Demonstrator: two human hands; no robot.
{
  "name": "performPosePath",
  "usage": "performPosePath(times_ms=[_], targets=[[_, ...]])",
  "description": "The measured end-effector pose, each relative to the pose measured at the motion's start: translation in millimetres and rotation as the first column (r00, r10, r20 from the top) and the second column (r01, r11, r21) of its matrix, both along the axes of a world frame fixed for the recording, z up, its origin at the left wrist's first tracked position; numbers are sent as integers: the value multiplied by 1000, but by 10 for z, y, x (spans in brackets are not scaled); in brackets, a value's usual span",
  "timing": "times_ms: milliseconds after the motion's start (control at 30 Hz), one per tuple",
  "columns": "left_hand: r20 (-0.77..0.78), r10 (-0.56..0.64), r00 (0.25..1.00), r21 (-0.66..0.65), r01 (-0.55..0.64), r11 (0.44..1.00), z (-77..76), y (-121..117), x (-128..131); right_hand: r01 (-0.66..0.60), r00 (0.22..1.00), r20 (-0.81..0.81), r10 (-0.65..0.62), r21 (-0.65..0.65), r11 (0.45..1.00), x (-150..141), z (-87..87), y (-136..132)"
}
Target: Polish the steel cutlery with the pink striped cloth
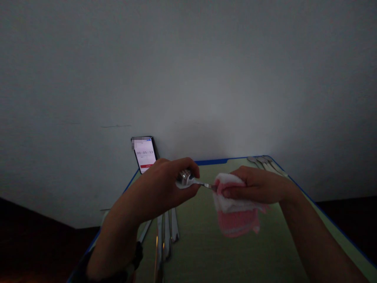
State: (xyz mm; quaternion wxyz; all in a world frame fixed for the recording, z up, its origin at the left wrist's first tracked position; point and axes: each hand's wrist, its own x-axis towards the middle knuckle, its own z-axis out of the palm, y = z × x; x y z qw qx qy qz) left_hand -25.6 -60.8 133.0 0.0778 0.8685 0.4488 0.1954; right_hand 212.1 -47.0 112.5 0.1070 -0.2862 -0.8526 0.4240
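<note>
My left hand [163,184] is closed around the bowl end of a metal spoon [188,181], held above the table. The spoon's handle runs right into a pink and white cloth [235,214]. My right hand [255,184] is closed on that cloth, pinching it around the handle. The cloth's lower part hangs loose below my fingers. Most of the handle is hidden inside the cloth.
A green table with a blue edge [212,161] stands against a plain wall. Several pieces of cutlery [166,236] lie under my left forearm. More spoons [266,163] lie at the far right corner. A phone [145,154] with a lit timer screen leans on the wall.
</note>
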Motion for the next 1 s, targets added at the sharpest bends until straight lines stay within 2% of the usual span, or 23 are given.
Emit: performPosePath(times_ms=[333, 567, 767, 867, 1000], targets=[[-28, -17, 999, 17, 17, 1000, 9, -5, 16, -2, 1000, -24, 2, 1, 1000, -29, -2, 4], [-6, -31, 1000, 59, 31, 998, 16, -41, 25, 2, 1000, -14, -4, -108, 994, -13, -33, 1], [-24, -106, 994, -22, 106, 994, 41, -39, -35, -18, 999, -51, 12, -117, 993, -57, -31, 2], [-27, -103, 994, -29, 103, 994, 39, -14, -28, 2, 999, -33, -4, -70, 998, -76, -22, 6], [-32, -94, 995, -67, 91, 994, -4, 47, -2, 135, 989, 42, -142, 127, 983, -61, 11, -4]])
